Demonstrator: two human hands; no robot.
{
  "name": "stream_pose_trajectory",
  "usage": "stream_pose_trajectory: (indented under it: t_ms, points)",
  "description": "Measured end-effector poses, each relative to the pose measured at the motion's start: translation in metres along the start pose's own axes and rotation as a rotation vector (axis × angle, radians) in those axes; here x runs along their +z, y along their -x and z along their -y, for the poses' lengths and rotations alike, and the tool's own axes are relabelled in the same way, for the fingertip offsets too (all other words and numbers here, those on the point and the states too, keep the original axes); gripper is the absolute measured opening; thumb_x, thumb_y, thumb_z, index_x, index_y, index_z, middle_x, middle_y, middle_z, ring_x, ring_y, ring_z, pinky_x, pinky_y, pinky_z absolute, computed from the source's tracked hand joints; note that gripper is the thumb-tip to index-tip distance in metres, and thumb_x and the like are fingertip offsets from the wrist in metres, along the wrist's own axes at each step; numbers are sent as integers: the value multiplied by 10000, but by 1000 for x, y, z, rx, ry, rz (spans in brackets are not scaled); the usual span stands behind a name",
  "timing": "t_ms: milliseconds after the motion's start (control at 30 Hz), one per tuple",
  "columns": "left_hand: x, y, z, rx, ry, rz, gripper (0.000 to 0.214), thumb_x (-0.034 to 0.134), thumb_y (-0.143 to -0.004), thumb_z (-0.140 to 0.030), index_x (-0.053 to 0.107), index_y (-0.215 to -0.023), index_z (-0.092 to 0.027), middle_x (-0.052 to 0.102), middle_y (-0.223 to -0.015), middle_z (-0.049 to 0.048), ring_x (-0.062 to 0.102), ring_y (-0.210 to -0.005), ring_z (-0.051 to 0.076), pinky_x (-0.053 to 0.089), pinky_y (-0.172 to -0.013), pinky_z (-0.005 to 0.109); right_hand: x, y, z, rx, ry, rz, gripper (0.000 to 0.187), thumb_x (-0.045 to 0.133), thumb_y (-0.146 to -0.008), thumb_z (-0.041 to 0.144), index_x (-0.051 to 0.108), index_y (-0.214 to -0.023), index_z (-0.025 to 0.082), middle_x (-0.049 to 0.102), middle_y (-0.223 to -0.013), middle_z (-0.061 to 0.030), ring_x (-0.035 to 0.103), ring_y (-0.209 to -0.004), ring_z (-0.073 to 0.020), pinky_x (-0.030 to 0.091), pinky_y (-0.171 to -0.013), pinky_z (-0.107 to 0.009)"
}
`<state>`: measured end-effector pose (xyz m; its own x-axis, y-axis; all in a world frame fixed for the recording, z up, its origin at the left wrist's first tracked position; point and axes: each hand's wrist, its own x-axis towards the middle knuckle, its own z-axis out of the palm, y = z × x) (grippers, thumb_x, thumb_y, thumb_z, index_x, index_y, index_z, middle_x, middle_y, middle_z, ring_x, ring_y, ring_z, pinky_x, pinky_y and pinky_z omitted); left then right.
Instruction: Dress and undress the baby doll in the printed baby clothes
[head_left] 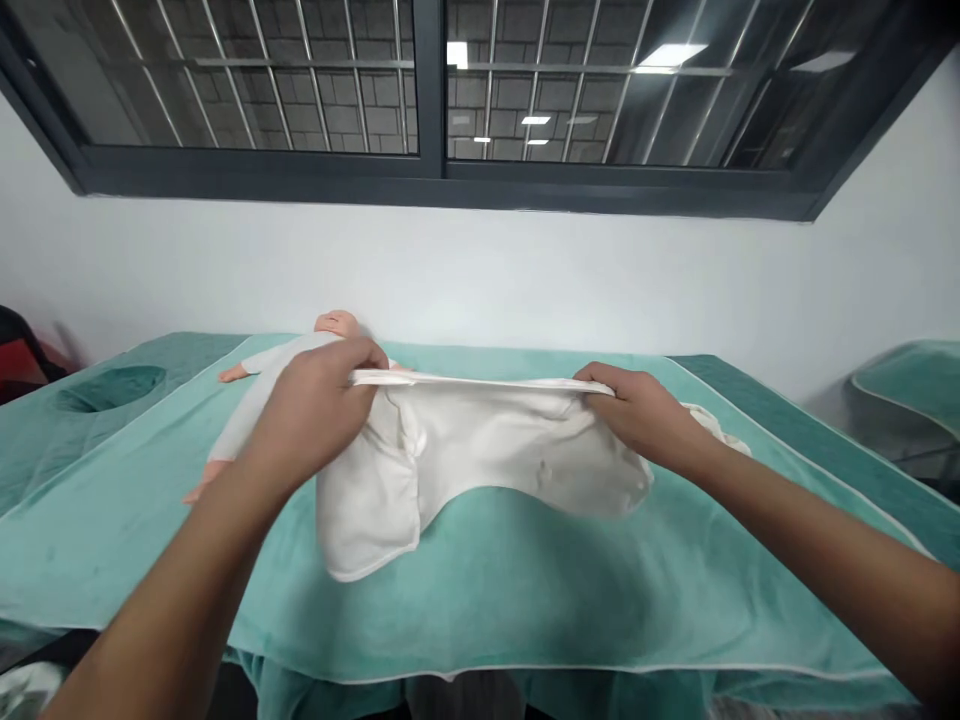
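A white baby garment (480,440) is stretched sideways between my hands, its upper edge pulled nearly straight. My left hand (326,395) grips one end of that edge, and my right hand (634,405) pinches the other. The lower part hangs loose over the bed, with a rounded flap at the left and small marks that may be snaps at the right. Behind my left hand a baby doll (264,385) in white clothes lies on its back. My left arm and hand hide part of it.
A light green sheet (525,610) covers the bed, with darker green cloth (810,440) at both ends. Another pale crumpled cloth (720,428) lies beyond my right wrist. A white wall (480,270) and a barred window (435,180) stand behind.
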<state>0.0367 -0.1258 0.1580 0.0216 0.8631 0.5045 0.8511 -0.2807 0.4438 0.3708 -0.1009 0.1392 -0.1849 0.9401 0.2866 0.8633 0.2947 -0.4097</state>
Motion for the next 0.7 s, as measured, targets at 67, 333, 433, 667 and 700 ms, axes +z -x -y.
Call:
stream_pose_trajectory:
  t_ms: [67,333,433,667,700]
  points:
    - [8,0,16,-113,165,156,195,519,-802,-322,673,-908,-266,703,-881,21,631,-791,232,453,-609,270,0,1,-11,88,-96,30,260,390,-819,219,641,-880,248,680,-836,4,599,-735,-182,415,-598,-262]
    - [46,-16,54,-184,-290,224,233,495,-840,-450,631,-902,-272,703,-828,74,646,-766,305,437,-649,339,18,-16,-36,211,130,123,258,415,-851,337,651,-928,265,685,-901,-34,617,-808,-235,429,-652,-309]
    - [80,-36,64,-169,-377,292,250,465,-859,-448,610,-897,-248,703,-870,118,657,-815,337,459,-713,390,49,-39,-46,247,384,210,290,389,-887,398,627,-957,249,677,-899,-89,614,-817,-286,419,-653,-355]
    - [169,-89,91,-226,-316,203,263,441,-891,-317,624,-1032,-191,678,-1009,189,644,-969,349,462,-809,419,116,-102,-68,314,554,149,276,363,-927,294,585,-1045,179,653,-1006,-159,629,-868,-298,436,-705,-386]
    - [177,-89,91,-213,-330,169,265,444,-885,-279,623,-1050,-177,663,-1048,199,622,-1013,362,460,-817,436,123,-106,-67,303,570,98,279,356,-929,263,582,-1062,167,643,-1027,-167,625,-876,-301,436,-714,-393]
